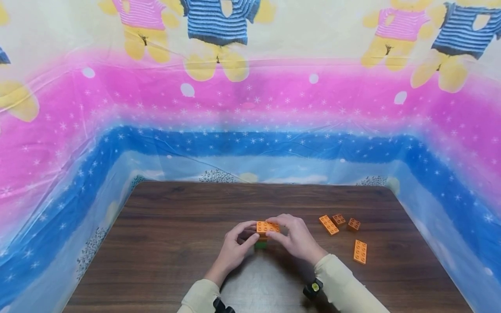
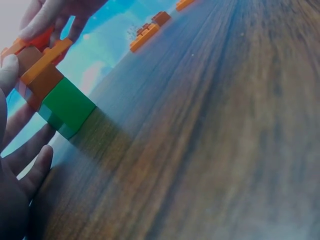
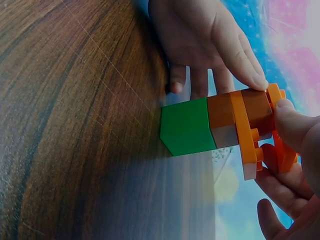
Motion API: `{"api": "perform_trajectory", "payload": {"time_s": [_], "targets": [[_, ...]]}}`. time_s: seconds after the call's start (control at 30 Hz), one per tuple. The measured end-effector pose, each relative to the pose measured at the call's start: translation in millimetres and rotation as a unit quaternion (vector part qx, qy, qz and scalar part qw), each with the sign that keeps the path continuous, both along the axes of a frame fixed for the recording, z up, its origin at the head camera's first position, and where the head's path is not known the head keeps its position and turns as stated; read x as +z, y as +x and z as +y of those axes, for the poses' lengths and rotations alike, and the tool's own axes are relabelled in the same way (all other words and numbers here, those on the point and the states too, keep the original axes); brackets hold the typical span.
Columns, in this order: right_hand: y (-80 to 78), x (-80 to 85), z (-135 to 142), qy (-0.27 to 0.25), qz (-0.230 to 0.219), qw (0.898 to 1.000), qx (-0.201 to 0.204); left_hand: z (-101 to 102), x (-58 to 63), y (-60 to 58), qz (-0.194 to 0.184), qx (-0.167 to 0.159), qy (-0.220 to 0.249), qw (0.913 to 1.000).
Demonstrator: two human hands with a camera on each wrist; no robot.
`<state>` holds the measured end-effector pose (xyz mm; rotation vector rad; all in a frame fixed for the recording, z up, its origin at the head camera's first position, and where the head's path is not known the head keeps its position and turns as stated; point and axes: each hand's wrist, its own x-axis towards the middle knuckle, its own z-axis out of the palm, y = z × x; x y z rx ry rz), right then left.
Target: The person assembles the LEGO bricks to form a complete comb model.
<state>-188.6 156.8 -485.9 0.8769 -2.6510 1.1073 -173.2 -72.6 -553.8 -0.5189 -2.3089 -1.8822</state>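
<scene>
A small tower stands upright on the table between the hands. Its base is a green block, followed by a brown block, a thin orange plate, another brown block and a top orange plate. With thumb and fingers on either side, my left hand holds the upper part of the tower; its lower fingers spread beside the green block. My right hand pinches the top orange plate at its right end, which overhangs the tower. Whether that plate is fully pressed down is unclear.
On the right of the brown wooden table lie an orange plate, two small brown blocks, one beside the other, and another orange plate nearer. A patterned cloth hangs around the table.
</scene>
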Motion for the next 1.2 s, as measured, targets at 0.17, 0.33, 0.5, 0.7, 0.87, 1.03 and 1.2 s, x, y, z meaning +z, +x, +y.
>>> {"api": "perform_trajectory", "payload": {"time_s": [0.17, 0.33, 0.5, 0.7, 0.87, 1.03, 1.2], "targets": [[0.3, 1.0, -0.2, -0.001, 0.000, 1.000, 0.001, 0.5, 0.0, -0.5, -0.002, -0.002, 0.005, 1.0000], [0.1, 0.4, 0.3, 0.000, -0.001, 1.000, 0.001, 0.7, -1.3, -1.3, -0.004, -0.002, 0.010, 0.9999], [-0.9, -0.7, 1.1, -0.002, -0.003, 1.000, 0.002, -0.3, -0.5, -1.7, -0.004, -0.008, 0.005, 0.9999], [-2.0, -1.1, 1.9, -0.005, 0.001, 1.000, 0.002, -1.3, 0.8, -2.5, 0.007, -0.017, -0.002, 0.9998], [-1.1, 0.8, 1.5, -0.008, -0.006, 1.000, 0.003, -0.6, 4.3, -2.0, 0.029, -0.024, 0.012, 0.9992], [-0.2, 1.2, 1.3, -0.011, -0.007, 1.000, 0.006, 0.4, 10.0, -1.3, 0.045, -0.023, 0.029, 0.9983], [-0.8, -1.1, 1.0, -0.004, -0.013, 1.000, -0.002, 0.5, 10.0, -1.8, 0.061, -0.028, 0.033, 0.9972]]}}
